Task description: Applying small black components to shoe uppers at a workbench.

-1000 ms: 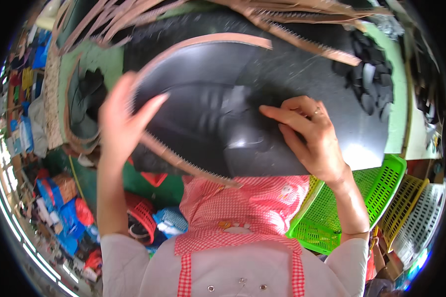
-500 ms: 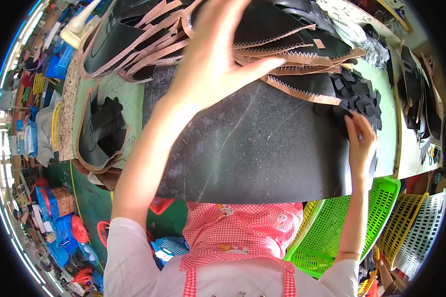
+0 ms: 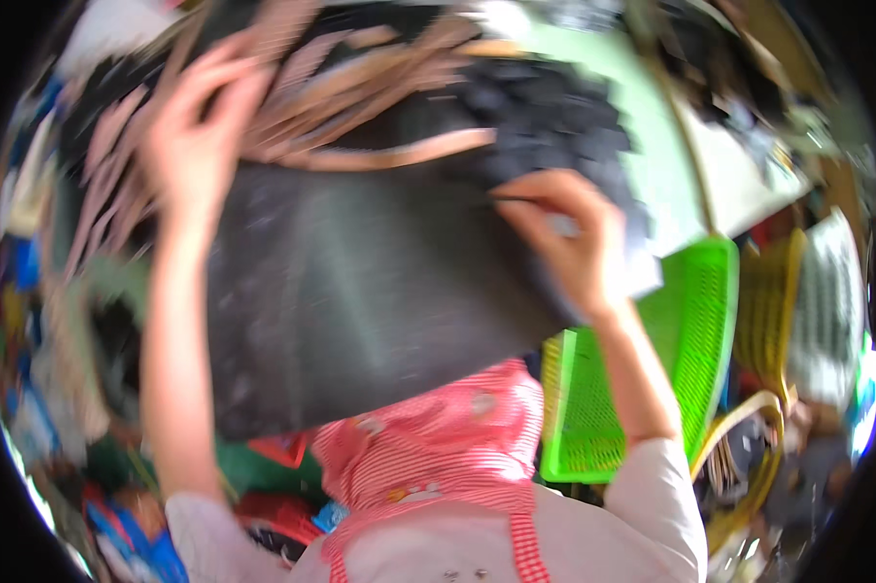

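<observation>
A black board (image 3: 389, 282) lies across the table in front of me, its near edge over my checked apron. Over the pile of black pieces with tan edge strips (image 3: 399, 155), at the far left, is my left hand (image 3: 200, 136). Its fingers are bent together in a pinch; blur hides what is between them. Above the board's right side, my right hand (image 3: 579, 233) pinches a small thin black piece (image 3: 515, 199), seen nearly edge-on. Just beyond it lies a heap of small black pieces (image 3: 554, 117).
The pale green tabletop (image 3: 652, 146) shows at the right. Below its right edge stands a bright green plastic basket (image 3: 695, 340), with yellow (image 3: 773, 311) and white baskets (image 3: 826, 311) farther right. A dark piece (image 3: 117, 340) lies left of the board.
My view has turned and is blurred. My left hand, spread open over the board before, is now at the edged pile with fingers bent. My right hand has come from the heap to above the board, holding a small black piece.
</observation>
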Demonstrator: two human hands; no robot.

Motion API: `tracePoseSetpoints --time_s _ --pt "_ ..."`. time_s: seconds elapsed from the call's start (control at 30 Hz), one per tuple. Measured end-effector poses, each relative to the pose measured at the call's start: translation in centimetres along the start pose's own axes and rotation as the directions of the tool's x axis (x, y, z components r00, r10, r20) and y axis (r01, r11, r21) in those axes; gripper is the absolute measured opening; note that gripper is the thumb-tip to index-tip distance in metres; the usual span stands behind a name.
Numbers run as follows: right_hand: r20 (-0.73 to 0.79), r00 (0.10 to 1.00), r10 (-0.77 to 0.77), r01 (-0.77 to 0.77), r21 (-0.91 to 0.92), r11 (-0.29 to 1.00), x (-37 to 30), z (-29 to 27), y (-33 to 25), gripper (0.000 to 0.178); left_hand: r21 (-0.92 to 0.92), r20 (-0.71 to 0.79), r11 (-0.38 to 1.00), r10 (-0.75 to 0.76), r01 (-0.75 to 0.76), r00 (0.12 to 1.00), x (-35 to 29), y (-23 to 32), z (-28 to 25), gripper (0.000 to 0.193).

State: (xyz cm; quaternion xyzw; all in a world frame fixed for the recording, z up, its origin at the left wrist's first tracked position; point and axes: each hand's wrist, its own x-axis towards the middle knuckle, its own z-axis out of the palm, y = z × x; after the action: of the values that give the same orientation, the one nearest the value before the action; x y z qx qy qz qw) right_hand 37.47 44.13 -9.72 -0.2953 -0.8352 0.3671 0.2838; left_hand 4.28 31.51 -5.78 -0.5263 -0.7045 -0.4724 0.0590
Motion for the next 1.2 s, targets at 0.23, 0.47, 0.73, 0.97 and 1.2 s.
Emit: tracePoseSetpoints --time_s 0.23,0.47,0.73,0.97,1.2 --pt "0.103 0.950 0.296 -0.311 0.418 0.853 -1.1 -3.3 1.0 0.013 0.039 0.476 0.982 0.145 -0.185 0.867 -8.3 6.6 -8.6 0.032" --pt "0.326 0.886 0.329 -0.452 0.455 0.767 -2.5 -2.3 -1.5 0.012 -0.125 0.887 0.969 0.013 0.213 0.462 -18.5 8.1 -9.1 0.025" --pt "0.626 0.772 0.107 -0.344 0.270 0.899 -3.1 2.9 -5.3 0.017 -0.166 0.666 0.765 -0.379 0.623 0.642 -13.7 11.6 -2.3 0.024" --pt "0.284 0.937 -0.203 0.189 0.078 0.979 -1.0 4.9 -3.5 0.016 -0.155 0.637 0.514 -0.600 0.844 0.483 -14.1 10.1 -1.7 0.018" --pt "0.294 0.920 -0.261 0.292 -0.066 0.954 -1.8 6.1 -2.2 0.017 -0.045 0.640 0.559 -0.620 0.828 0.453 -14.8 9.4 0.5 0.022"
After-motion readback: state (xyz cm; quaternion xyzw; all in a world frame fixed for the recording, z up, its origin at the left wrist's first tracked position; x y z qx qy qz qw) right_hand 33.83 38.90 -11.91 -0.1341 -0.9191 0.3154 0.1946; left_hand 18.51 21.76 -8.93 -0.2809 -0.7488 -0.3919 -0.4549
